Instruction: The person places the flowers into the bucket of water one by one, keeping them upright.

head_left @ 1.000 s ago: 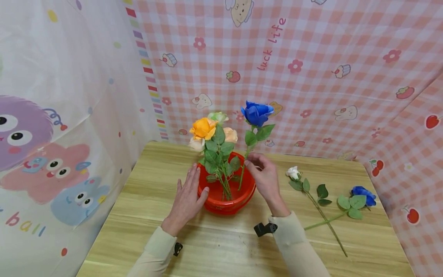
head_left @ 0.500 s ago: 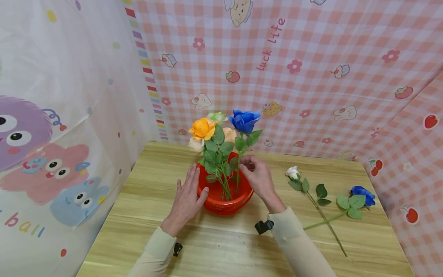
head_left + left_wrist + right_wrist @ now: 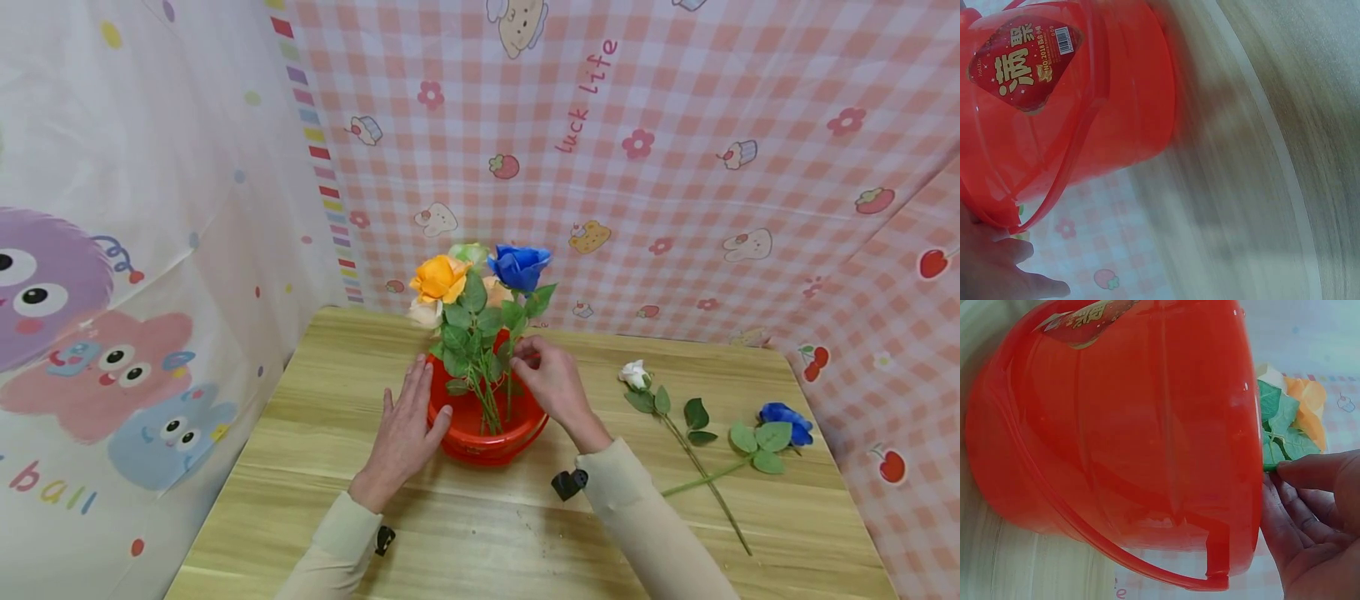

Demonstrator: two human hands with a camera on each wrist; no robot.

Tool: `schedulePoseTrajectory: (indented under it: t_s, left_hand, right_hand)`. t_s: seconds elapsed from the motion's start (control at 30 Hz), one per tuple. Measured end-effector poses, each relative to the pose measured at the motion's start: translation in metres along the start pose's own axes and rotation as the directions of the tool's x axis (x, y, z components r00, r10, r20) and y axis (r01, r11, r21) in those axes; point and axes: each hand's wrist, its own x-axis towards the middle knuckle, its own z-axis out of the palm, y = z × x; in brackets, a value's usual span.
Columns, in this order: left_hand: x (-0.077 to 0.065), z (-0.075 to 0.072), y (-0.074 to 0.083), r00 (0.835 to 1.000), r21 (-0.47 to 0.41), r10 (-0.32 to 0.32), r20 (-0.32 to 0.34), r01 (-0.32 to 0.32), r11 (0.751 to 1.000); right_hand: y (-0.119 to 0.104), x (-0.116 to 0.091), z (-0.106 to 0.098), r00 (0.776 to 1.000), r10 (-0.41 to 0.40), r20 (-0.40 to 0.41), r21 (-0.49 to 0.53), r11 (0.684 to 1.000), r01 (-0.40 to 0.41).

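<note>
A red plastic bucket (image 3: 480,454) stands on the table, its handle (image 3: 1075,147) hanging down the side. Inside it several artificial roses lean together, among them an orange rose (image 3: 439,279) and a pale green one (image 3: 470,252). My right hand (image 3: 555,383) pinches the green stem (image 3: 1269,467) of a blue rose (image 3: 520,267) at the bucket's right rim; the stem's lower end is inside the bucket. My left hand (image 3: 405,429) rests with straight fingers along the left rim, and its fingertips show at the rim in the left wrist view.
Right of the bucket, a white rose (image 3: 636,375) and a second blue rose (image 3: 786,423) lie on the wooden table (image 3: 247,500) with crossed stems. A loose leaf sprig (image 3: 699,419) lies near them. Pink checked cloth (image 3: 675,183) hangs behind the table.
My right hand has moved left and slightly down with the blue rose, bringing its bloom next to the other roses in the bucket. The left hand has stayed still.
</note>
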Motion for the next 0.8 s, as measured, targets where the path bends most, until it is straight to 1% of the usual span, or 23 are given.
schedulePoseTrajectory:
  t_s: [0.33,0.8]
  left_hand:
    - [0.0,0.0,-0.001,1.0,0.008,0.003,0.002,-0.003,1.0]
    - [0.0,-0.001,0.0,1.0,-0.004,-0.009,0.014,0.009,1.0]
  right_hand:
    - [0.0,0.007,0.006,0.997,-0.01,0.078,-0.099,0.995,0.018]
    - [-0.003,0.014,0.018,0.987,0.008,0.162,-0.167,0.986,0.02]
